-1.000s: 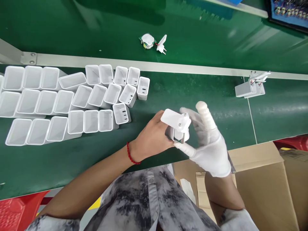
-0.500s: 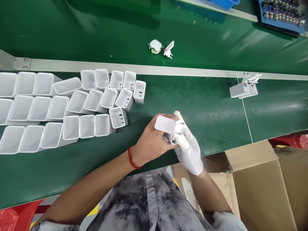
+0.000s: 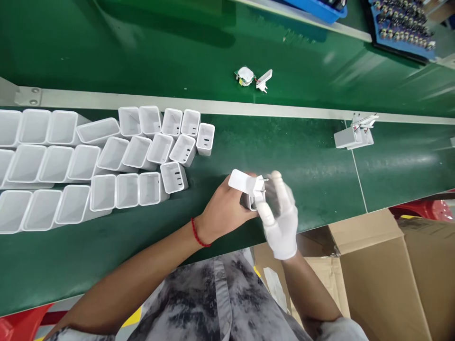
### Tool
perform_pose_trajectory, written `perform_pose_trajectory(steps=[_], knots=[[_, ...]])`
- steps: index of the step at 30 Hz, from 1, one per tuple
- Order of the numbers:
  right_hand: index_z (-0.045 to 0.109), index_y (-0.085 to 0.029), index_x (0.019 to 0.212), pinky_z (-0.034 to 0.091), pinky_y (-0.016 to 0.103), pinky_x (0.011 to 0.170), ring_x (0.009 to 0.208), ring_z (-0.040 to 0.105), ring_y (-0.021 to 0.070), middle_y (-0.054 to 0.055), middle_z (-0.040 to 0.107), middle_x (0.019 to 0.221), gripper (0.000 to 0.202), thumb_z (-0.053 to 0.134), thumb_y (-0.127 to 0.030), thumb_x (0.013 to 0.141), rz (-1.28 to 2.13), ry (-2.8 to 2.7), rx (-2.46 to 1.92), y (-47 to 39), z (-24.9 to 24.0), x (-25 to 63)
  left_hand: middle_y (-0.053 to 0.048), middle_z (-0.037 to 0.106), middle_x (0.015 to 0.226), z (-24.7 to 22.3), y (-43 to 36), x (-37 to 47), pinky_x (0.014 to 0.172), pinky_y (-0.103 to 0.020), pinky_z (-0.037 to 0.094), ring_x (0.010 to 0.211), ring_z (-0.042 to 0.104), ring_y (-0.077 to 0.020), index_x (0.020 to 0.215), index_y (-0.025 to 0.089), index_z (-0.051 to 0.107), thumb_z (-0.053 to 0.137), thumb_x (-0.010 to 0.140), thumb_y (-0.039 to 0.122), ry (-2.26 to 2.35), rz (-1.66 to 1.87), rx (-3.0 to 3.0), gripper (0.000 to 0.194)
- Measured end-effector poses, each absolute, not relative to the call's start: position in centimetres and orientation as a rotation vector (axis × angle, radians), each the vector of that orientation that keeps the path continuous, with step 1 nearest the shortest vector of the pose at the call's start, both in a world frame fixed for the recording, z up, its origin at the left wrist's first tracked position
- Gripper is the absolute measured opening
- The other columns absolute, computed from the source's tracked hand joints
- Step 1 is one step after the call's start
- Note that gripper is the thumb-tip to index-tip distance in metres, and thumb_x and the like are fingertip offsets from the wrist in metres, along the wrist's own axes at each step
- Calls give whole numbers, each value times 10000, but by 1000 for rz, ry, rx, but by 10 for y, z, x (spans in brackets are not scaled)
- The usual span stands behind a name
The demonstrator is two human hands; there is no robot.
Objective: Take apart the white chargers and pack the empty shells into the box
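Note:
My bare left hand [image 3: 225, 207], with a red cord at the wrist, is wrapped round a white charger housing [image 3: 251, 202]. Over the housing's open end lies a white plug cover [image 3: 243, 181], tilted, its metal pins pointing right. My right hand [image 3: 282, 225] wears a white glove. Its fingers are spread just right of the pins and partly blurred; the thumb lies close by the housing, and I cannot tell if it touches. Several empty white housings [image 3: 115, 192] stand in rows to the left, open ends up.
On the ledge sit a small circuit board [image 3: 245, 76] and a wired plug cover [image 3: 264, 80]. Two housings [image 3: 350, 138] with plug parts stand at the right. A blue tray of components [image 3: 401, 33] is at the back right. An open cardboard box [image 3: 377, 270] stands beside the bench's front edge.
My right hand has let go of the plug cover; its fingers have opened and moved right, leaving the pins in sight. My left hand still holds the housing. The view has shifted slightly.

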State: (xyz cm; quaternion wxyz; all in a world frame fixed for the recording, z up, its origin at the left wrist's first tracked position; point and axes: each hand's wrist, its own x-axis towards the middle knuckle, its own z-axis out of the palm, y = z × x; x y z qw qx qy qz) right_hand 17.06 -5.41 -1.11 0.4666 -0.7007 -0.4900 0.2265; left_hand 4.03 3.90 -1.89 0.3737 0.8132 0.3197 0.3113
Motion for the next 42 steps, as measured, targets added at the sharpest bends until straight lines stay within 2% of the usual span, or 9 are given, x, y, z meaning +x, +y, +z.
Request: perform_pose_trajectory(steps=[5, 9, 12, 16, 22, 28, 34, 38, 42], knots=[[385, -325, 1509, 608, 385, 906, 1168, 656, 280, 107, 612, 1367, 667, 610, -180, 898, -43, -1802, -1762, -57, -34, 167, -159, 660, 1219, -37, 37, 42, 1005, -468, 527, 1185, 611, -318, 1309, 129, 500, 597, 785, 46, 885, 658, 2137, 539], [260, -254, 1563, 579, 449, 977, 1305, 555, 302, 148, 553, 1431, 720, 522, -118, 907, -161, -1911, -1704, -47, -50, 165, -217, 500, 1448, -42, 41, 28, 1138, -600, 392, 1429, 358, -405, 1447, 119, 349, 695, 762, 156, 752, 500, 2245, 768], [335, -246, 1535, 591, 424, 968, 1268, 590, 290, 145, 600, 1381, 674, 572, -150, 912, -223, -1971, -1659, -34, -54, 170, -240, 364, 1547, -37, 46, 12, 1168, -571, 380, 1476, 282, -381, 1513, 112, 219, 718, 779, 193, 673, 426, 2248, 891], [475, -283, 1454, 616, 355, 918, 1143, 678, 244, 90, 663, 1308, 597, 607, -115, 896, -260, -1912, -1636, -27, -40, 184, -256, 330, 1560, -31, 47, -8, 1174, -558, 374, 1494, 240, -357, 1514, 89, 240, 634, 887, 285, 746, 347, 2221, 766], [665, -265, 1243, 620, 472, 857, 1033, 719, 315, 79, 705, 1230, 412, 693, -172, 843, -526, -1392, -1819, -35, -37, 203, -173, 379, 1561, -39, 44, -21, 1188, -488, 378, 1487, 280, -287, 1517, 167, 285, 568, 939, 292, 775, 413, 2171, 655], [667, -264, 1224, 639, 349, 780, 1028, 728, 250, 68, 697, 1246, 382, 657, -140, 863, -340, -1730, -1861, -24, -48, 209, -157, 455, 1516, -46, 46, -20, 1173, -479, 409, 1469, 332, -275, 1506, 174, 308, 529, 947, 219, 776, 503, 2210, 602], [680, -275, 1244, 630, 415, 797, 1004, 732, 292, 80, 727, 1179, 394, 680, -208, 856, -492, -1364, -1964, -31, -37, 207, -182, 471, 1498, -49, 45, -20, 1175, -464, 414, 1466, 339, -272, 1486, 111, 334, 478, 974, 205, 753, 531, 2318, 540], [743, -232, 1130, 621, 352, 748, 949, 746, 276, 110, 736, 1151, 292, 658, -229, 851, -312, -1488, -1983, -28, -62, 210, -177, 487, 1487, -49, 45, -19, 1171, -475, 420, 1455, 358, -282, 1495, 122, 327, 476, 968, 194, 777, 544, 2330, 553], [739, -199, 1145, 595, 382, 853, 1001, 722, 279, 106, 737, 1152, 370, 728, -300, 789, 13, -959, -1949, -23, -54, 215, -161, 479, 1497, -50, 45, -19, 1154, -474, 442, 1448, 371, -291, 1511, 145, 316, 482, 965, 195, 769, 538, 2360, 573]])
